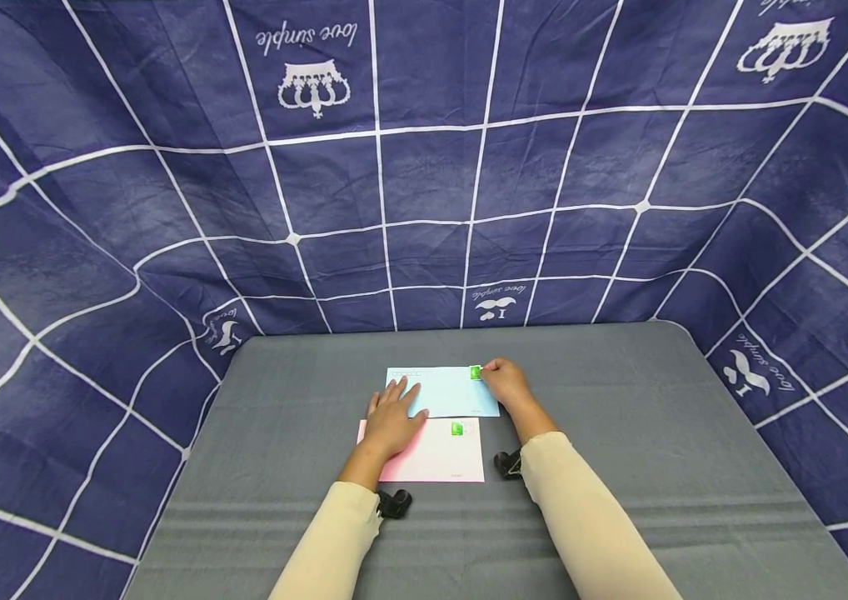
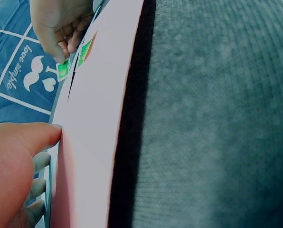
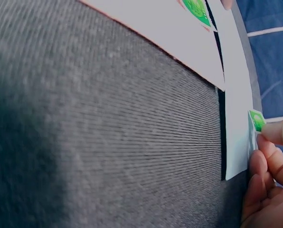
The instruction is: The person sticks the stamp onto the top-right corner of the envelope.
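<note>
A light blue envelope (image 1: 446, 392) lies on the grey table, with a pink envelope (image 1: 431, 458) just in front of it. The left hand (image 1: 391, 421) rests with spread fingers across the left part of both envelopes. At the blue envelope's upper right corner, the right hand (image 1: 506, 383) pinches a green stamp (image 3: 257, 121) between thumb and finger. In the right wrist view this stamp stands tilted at the envelope's edge. Another green stamp (image 1: 457, 428) sits at the upper right of the pink envelope.
The grey cloth-covered table (image 1: 281, 433) reaches back to a blue curtain (image 1: 424, 167) with white lines, which also hangs at both sides. Black wrist cameras (image 1: 395, 504) are strapped under both forearms, close above the table.
</note>
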`<state>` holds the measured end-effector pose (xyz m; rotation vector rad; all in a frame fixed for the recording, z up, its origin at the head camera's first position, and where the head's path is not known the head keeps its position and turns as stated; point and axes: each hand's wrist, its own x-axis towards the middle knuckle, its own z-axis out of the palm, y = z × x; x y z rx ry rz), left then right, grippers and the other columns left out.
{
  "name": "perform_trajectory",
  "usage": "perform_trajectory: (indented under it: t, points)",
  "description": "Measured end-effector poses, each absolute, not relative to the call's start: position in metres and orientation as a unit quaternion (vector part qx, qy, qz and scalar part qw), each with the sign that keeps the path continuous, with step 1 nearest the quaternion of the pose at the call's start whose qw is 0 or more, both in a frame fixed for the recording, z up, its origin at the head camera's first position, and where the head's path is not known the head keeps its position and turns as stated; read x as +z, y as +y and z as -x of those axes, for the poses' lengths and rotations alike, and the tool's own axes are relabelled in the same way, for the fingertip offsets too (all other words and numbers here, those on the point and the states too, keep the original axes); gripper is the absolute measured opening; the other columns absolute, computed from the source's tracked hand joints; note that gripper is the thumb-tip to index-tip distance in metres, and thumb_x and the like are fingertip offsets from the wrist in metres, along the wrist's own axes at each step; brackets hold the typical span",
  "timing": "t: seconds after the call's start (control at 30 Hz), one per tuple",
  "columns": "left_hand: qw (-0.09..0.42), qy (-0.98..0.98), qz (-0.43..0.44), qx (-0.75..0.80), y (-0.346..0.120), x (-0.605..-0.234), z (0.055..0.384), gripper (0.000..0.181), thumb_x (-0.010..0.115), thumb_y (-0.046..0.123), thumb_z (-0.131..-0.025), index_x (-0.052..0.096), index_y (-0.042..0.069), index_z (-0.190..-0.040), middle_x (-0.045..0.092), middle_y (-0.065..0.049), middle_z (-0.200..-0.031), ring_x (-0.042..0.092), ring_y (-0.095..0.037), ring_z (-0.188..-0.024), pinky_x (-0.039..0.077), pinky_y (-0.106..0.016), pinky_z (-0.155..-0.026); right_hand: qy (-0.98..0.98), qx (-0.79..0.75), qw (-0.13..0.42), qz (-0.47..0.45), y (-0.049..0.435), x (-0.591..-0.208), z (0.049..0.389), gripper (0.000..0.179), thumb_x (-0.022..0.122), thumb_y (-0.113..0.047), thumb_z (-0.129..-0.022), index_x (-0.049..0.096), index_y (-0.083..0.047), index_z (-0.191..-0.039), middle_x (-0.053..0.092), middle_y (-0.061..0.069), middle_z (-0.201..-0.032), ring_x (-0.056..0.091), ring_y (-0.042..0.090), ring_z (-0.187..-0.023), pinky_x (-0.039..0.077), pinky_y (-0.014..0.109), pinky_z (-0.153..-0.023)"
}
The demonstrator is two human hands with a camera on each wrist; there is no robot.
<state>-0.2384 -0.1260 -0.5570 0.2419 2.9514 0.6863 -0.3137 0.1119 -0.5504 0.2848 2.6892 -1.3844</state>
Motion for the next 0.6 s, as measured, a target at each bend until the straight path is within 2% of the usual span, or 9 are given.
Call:
perform_trajectory:
  t: [0.3,0.6]
  points:
    - [0.051,0.97,-0.078,0.226,-0.1257,-0.5578,0.2375,0.061,0.051,0.045,-0.102,0.039,0.02,-0.157,0.026,-0.009,-0.168,0.018,-0.031,-0.158,0.012,-0.061,-0.126,0.899,-0.426,0.02,-0.096,0.107,-0.5511,0.3102,0.019,0.062,-0.023,-0.093,0.069,-0.005,-0.092,0.069,0.013,-0.092,0.06,0.027,-0.081,0.045,0.033,-0.07]
    - [0.044,0.968,-0.082,0.231,-0.126,-0.5588,0.2378,0.06,0.053,0.043,-0.102,0.041,0.018,-0.156,0.028,-0.011,-0.167,0.02,-0.033,-0.157,0.012,-0.062,-0.126,0.918,-0.387,-0.021,-0.087,0.1037,-0.556,0.3081,0.014,0.063,-0.019,-0.091,0.067,-0.007,-0.084,0.062,0.01,-0.085,0.059,0.028,-0.077,0.045,0.037,-0.07]
